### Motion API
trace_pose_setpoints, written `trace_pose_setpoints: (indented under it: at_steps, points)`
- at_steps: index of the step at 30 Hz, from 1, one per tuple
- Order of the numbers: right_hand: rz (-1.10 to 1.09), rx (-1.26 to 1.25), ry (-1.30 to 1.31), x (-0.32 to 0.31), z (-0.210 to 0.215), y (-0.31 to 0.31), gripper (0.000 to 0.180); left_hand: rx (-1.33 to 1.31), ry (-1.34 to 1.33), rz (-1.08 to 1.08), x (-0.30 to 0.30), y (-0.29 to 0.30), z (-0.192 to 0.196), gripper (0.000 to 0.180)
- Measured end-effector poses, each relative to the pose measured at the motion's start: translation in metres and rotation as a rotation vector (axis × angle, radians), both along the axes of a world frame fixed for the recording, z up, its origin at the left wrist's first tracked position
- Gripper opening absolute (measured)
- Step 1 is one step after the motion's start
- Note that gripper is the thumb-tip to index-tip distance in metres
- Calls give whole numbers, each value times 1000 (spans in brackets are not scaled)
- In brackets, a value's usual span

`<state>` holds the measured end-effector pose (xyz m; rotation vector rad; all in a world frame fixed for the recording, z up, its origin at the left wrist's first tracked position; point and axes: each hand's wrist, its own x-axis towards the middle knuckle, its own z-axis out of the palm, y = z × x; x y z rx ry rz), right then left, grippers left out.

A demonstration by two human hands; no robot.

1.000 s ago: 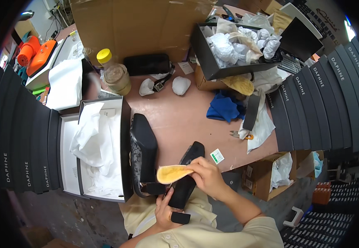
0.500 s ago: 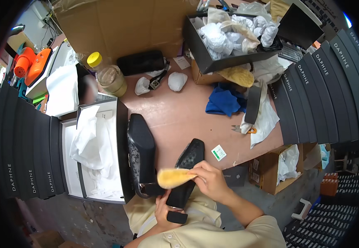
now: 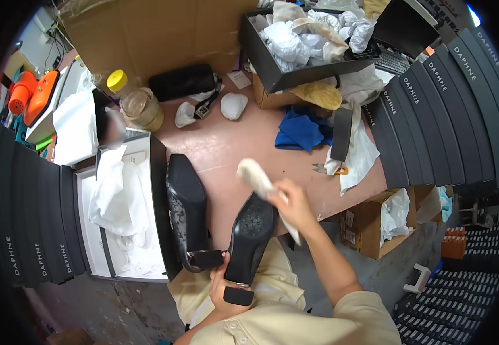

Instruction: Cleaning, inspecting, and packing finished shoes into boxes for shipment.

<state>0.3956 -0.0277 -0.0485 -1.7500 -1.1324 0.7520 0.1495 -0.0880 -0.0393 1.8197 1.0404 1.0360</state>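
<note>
Over pink table (image 3: 232,149), right hand (image 3: 292,204) lifts cloth (image 3: 258,179).

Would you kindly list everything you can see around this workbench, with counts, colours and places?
Black heeled shoe: 1, black, sole up, in the left hand at the table's near edge.
Second black shoe: 1, black, lying left of it.
Pale cloth: 1, cream, in the right hand above the shoe.
Open shoebox: 1, black, white paper inside, left.
Jar: 1, yellow lid, far left.
Blue cloth: 1, blue, centre right.
Box of crumpled paper: 1, black, far side.
Black box stacks: several boxes, both sides.
Table: 1, pinkish.
Left hand: gripping the heel end.
Right hand: holding the cloth.
</note>
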Motion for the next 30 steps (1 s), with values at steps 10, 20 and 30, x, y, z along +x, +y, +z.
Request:
trace_pose_setpoints:
  at_steps: [10, 20, 30]
  points:
    - [66, 72, -62, -27, 21, -24, 11, -92, -89, 5, -4, 1, 3, 23]
    - [21, 84, -67, -51, 41, -50, 10, -86, -109, -19, -7, -1, -2, 26]
    - [138, 110, -404, -55, 49, -29, 13, 45, 4, -32, -2, 1, 3, 26]
